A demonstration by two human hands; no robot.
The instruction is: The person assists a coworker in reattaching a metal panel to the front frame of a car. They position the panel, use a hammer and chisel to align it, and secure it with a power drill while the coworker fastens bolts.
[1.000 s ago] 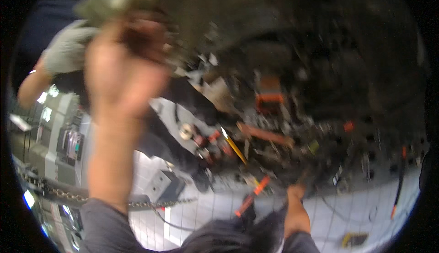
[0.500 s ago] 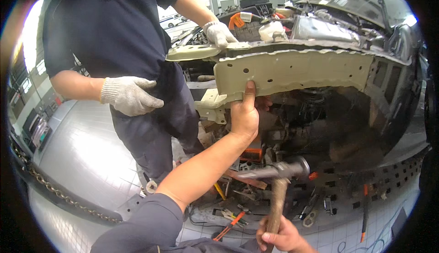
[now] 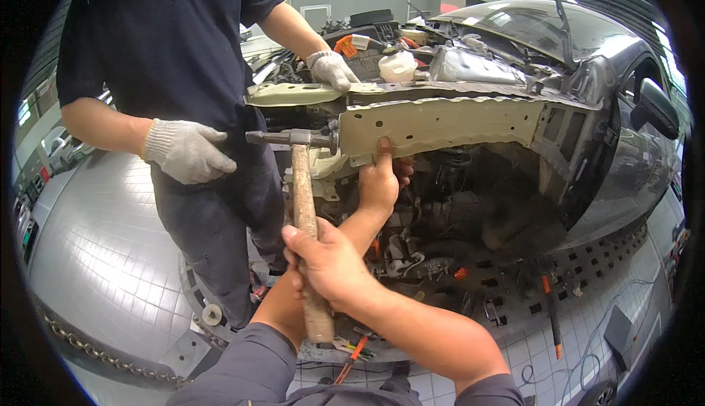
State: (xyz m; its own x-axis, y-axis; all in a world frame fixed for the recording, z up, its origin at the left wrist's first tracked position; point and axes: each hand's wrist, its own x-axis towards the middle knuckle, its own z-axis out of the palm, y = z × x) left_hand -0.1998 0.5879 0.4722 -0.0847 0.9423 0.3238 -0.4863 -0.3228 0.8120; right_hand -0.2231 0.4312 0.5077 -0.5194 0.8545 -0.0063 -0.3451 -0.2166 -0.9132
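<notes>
My left hand (image 3: 378, 184) grips the lower edge of a beige metal body panel (image 3: 455, 121). One finger presses flat on its outer face, and other fingertips show behind the edge. My right hand (image 3: 327, 259) is closed round the wooden handle of a hammer (image 3: 302, 178), crossing over my left forearm. The hammer is held upright, its steel head level beside the panel's left end. Whether head and panel touch, I cannot tell. Facing me, a co-worker rests one gloved hand (image 3: 332, 70) on a beige upper rail (image 3: 294, 95); the other gloved hand (image 3: 192, 152) hangs beside the hammer head.
The dark car (image 3: 624, 164) has its front end stripped, with a white reservoir (image 3: 397, 67) in the engine bay. Below lies a perforated metal platform (image 3: 580, 263) with scattered tools, among them an orange-and-black bar (image 3: 551, 314). A chain (image 3: 110, 362) runs at lower left.
My right hand has swung the hammer up and left, from low by my lap to the panel's left end. My left hand keeps its grip. The whole view has shifted a little.
</notes>
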